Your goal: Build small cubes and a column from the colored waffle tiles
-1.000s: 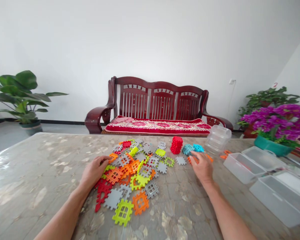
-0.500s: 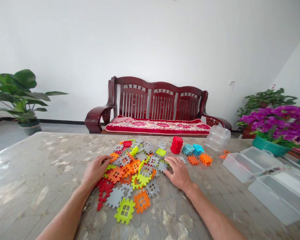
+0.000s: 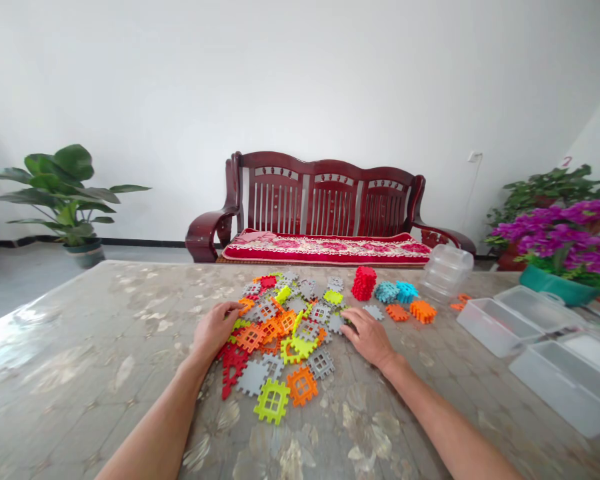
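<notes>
A loose heap of flat plastic interlocking building tiles lies on the table before me. It holds orange tiles (image 3: 251,338), grey tiles (image 3: 321,364), red tiles (image 3: 234,365) and a lime green window tile (image 3: 273,401) at the near edge. My left hand (image 3: 217,331) rests at the heap's left side, its fingers bent loosely over the edge tiles and partly hidden. At the right side lies my right hand (image 3: 371,335), thumb and fingers apart, fingertips beside a grey tile (image 3: 335,324). Neither hand grips a tile that I can see.
Right of the heap stand a red stack (image 3: 364,284), blue stacks (image 3: 407,291) and orange stacks (image 3: 423,311) of tiles. Further right are clear plastic boxes (image 3: 500,323), a clear container (image 3: 447,270) and a flower pot (image 3: 555,287). A wooden bench (image 3: 333,170) stands behind the table.
The whole view has shifted, so the table and everything on it sit further right and slightly higher. Both hands keep about the same place beside the heap.
</notes>
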Demonstrator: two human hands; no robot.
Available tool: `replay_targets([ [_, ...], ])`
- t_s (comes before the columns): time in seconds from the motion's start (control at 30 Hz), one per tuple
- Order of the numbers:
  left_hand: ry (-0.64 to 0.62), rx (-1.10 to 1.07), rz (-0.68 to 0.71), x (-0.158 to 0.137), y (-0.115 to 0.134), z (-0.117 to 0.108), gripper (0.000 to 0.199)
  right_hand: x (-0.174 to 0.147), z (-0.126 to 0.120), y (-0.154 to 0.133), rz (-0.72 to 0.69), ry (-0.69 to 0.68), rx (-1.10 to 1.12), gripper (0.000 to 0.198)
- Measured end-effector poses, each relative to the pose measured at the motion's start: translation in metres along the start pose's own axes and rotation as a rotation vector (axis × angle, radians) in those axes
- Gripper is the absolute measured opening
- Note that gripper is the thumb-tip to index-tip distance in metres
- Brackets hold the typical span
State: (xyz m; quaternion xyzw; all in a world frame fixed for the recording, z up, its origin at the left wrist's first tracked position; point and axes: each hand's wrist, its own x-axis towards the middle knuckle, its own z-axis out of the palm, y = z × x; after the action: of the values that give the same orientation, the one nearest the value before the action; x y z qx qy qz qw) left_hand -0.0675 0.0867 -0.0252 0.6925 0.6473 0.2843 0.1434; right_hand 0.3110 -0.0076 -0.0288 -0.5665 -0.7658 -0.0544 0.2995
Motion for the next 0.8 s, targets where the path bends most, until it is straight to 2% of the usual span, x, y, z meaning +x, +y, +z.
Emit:
replay_targets([
  [0.33,0.018,-0.011,-0.001,-0.002,0.002,0.000,0.030,0.003,-0.001,-0.002,-0.067,0.047,-0.020,0.027],
  [0.5,0.023,-0.020,0.007,-0.001,-0.001,0.001,0.030,0.002,-0.004,-0.005,-0.174,0.084,-0.012,0.022],
  [0.67,0.004,-0.022,0.007,0.001,-0.005,0.003,0.031,0.005,-0.003,-0.020,-0.276,0.116,0.007,0.022],
  [0.8,0.010,-0.013,0.006,0.001,-0.006,0.003,0.031,0.009,0.001,-0.036,-0.341,0.053,0.030,0.025],
])
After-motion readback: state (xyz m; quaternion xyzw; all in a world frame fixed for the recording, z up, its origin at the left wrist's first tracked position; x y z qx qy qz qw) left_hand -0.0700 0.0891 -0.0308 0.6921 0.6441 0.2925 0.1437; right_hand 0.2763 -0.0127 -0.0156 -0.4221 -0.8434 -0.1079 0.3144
